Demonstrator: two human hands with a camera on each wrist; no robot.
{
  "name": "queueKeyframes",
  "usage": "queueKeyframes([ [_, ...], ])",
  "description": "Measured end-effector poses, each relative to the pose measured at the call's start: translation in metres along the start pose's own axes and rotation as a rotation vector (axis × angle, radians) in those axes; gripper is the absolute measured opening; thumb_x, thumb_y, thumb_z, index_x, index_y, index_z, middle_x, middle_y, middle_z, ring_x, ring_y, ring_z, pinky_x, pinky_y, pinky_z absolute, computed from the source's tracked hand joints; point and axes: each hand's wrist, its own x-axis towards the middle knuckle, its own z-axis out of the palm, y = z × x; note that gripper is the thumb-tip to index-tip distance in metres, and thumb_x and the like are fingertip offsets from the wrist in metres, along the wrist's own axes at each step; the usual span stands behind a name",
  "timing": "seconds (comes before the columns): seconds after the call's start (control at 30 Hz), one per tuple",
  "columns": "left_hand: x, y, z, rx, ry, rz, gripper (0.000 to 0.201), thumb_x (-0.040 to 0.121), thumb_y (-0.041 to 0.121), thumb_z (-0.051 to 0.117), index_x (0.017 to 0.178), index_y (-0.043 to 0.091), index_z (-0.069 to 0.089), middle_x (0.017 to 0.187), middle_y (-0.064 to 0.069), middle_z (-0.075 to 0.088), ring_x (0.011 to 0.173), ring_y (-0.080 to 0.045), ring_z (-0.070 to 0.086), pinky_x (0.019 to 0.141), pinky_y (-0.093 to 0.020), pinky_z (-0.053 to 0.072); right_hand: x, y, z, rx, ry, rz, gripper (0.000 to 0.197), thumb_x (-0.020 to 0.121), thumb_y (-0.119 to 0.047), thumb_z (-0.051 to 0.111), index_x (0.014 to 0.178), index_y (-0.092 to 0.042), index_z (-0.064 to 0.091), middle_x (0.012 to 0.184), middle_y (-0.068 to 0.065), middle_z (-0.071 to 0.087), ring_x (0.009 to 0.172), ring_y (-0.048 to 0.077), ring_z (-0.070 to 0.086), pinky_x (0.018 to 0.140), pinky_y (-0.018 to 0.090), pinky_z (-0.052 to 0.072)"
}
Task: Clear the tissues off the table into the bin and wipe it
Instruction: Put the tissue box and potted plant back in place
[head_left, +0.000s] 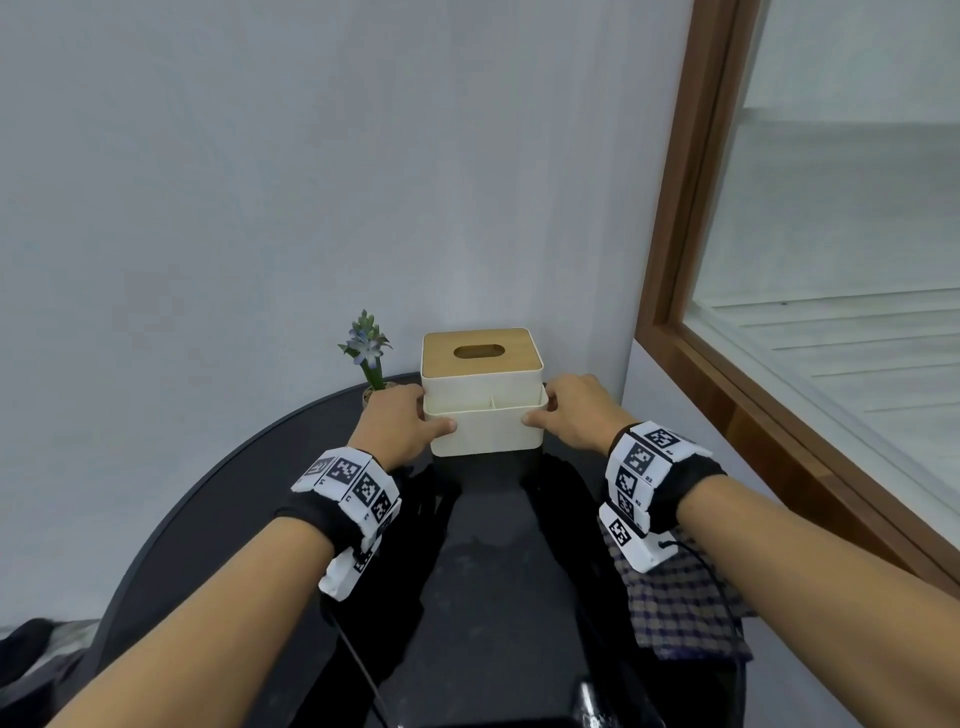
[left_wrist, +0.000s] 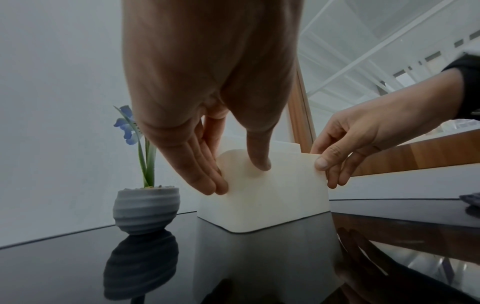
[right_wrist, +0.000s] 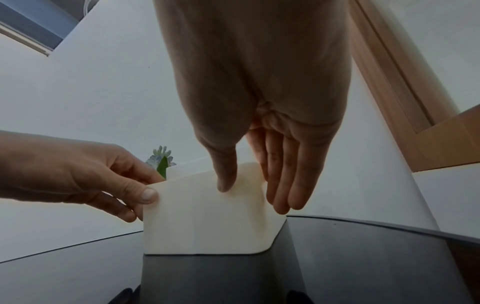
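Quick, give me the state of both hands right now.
Left hand: holding the left side of the tissue box, thumb on its front.
Right hand: holding the box's right side, thumb on its front.

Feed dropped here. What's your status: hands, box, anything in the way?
Left hand, right hand gripping tissue box by its sides. Box on table. Flower pot close on left.

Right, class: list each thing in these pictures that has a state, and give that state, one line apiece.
Tissue box: upright on the table, lid on, no tissue showing at the slot.
Left hand: grips the box's left side.
Right hand: grips its right side.
Potted flower: upright.
Checked cloth: lying flat.
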Motion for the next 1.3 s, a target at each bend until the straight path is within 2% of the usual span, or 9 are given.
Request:
queueKeyframes([
  [0.23, -0.016, 0.002, -0.003, -0.030, -0.018, -0.011, 0.030, 0.080, 0.040, 0.074, 0.097, 0.017, 0.066, 0.080, 0.009, 0.060, 0.080, -0.013, 0.058, 0.062, -0.024, 0.038, -0.020, -0.001, -0.003, 0.000, -0.012, -0.001, 0.040, 0.089, -0.038, 0.069, 0.113, -0.006, 0.066, 0.107, 0.011, 0.068, 0.095, 0.027, 0.064, 0.076, 0.030, 0.048],
  [0.43, -0.038, 0.006, -0.011, -0.021, -0.046, -0.025, 0.026, 0.081, 0.040, 0.074, 0.093, 0.020, 0.062, 0.076, 0.011, 0.057, 0.073, -0.006, 0.053, 0.056, -0.016, 0.033, -0.048, -0.009, -0.008, -0.027, 0.002, -0.044, 0.026, 0.087, -0.037, 0.071, 0.091, -0.012, 0.066, 0.083, 0.001, 0.057, 0.077, 0.020, 0.054, 0.052, 0.021, 0.032],
  [0.57, -0.055, 0.004, -0.016, -0.012, -0.062, -0.035, 0.031, 0.081, 0.040, 0.074, 0.102, 0.018, 0.066, 0.079, 0.010, 0.060, 0.076, -0.004, 0.055, 0.057, -0.015, 0.034, -0.064, -0.013, -0.009, -0.079, -0.017, -0.045, 0.031, 0.084, -0.042, 0.073, 0.077, -0.017, 0.055, 0.079, 0.001, 0.057, 0.077, 0.021, 0.055, 0.059, 0.025, 0.038],
  [0.63, -0.063, 0.004, -0.017, 0.002, -0.072, -0.039, 0.032, 0.081, 0.041, 0.073, 0.103, 0.018, 0.066, 0.080, 0.008, 0.062, 0.078, -0.007, 0.057, 0.056, -0.015, 0.034, -0.072, -0.015, -0.009, -0.082, -0.022, -0.043, 0.035, 0.083, -0.043, 0.074, 0.071, -0.019, 0.052, 0.072, -0.003, 0.053, 0.075, 0.020, 0.054, 0.055, 0.024, 0.036],
  [0.77, -0.079, 0.004, -0.019, 0.010, -0.075, -0.037, 0.037, 0.082, 0.040, 0.073, 0.110, 0.018, 0.066, 0.086, 0.005, 0.067, 0.075, -0.005, 0.058, 0.059, -0.017, 0.037, -0.088, -0.015, -0.006, -0.060, -0.029, -0.052, 0.033, 0.082, -0.044, 0.074, 0.086, -0.015, 0.060, 0.083, 0.000, 0.058, 0.076, 0.019, 0.057, 0.054, 0.022, 0.038],
  [0.9, -0.092, 0.003, -0.021, 0.003, -0.080, -0.043, 0.041, 0.082, 0.040, 0.073, 0.116, 0.018, 0.066, 0.095, 0.004, 0.070, 0.088, -0.013, 0.062, 0.074, -0.024, 0.042, -0.100, -0.018, -0.007, -0.051, -0.033, -0.061, 0.039, 0.081, -0.044, 0.075, 0.097, -0.010, 0.068, 0.086, 0.001, 0.062, 0.080, 0.020, 0.062, 0.061, 0.025, 0.045],
  [1.0, -0.101, 0.004, -0.023, -0.003, -0.083, -0.046, 0.043, 0.082, 0.040, 0.073, 0.118, 0.018, 0.064, 0.096, 0.005, 0.068, 0.088, -0.012, 0.060, 0.077, -0.023, 0.041, -0.107, -0.020, -0.007, -0.053, -0.039, -0.058, 0.038, 0.080, -0.045, 0.076, 0.095, -0.011, 0.068, 0.089, 0.003, 0.065, 0.082, 0.020, 0.063, 0.064, 0.026, 0.048],
  [1.17, -0.112, 0.004, -0.024, -0.033, -0.089, -0.060, 0.042, 0.083, 0.039, 0.072, 0.120, 0.019, 0.063, 0.098, 0.005, 0.068, 0.090, -0.013, 0.061, 0.077, -0.024, 0.041, -0.120, -0.022, -0.006, -0.037, -0.033, -0.057, 0.038, 0.082, -0.043, 0.074, 0.099, -0.010, 0.067, 0.086, -0.001, 0.060, 0.079, 0.017, 0.059, 0.053, 0.018, 0.036],
  [1.3, -0.119, 0.003, -0.025, -0.047, -0.094, -0.061, 0.043, 0.083, 0.038, 0.072, 0.122, 0.021, 0.063, 0.099, 0.006, 0.068, 0.091, -0.012, 0.060, 0.079, -0.024, 0.041, -0.127, -0.024, -0.006, -0.041, -0.039, -0.059, 0.033, 0.081, -0.044, 0.075, 0.091, -0.015, 0.063, 0.089, 0.002, 0.064, 0.080, 0.019, 0.062, 0.057, 0.021, 0.041],
])
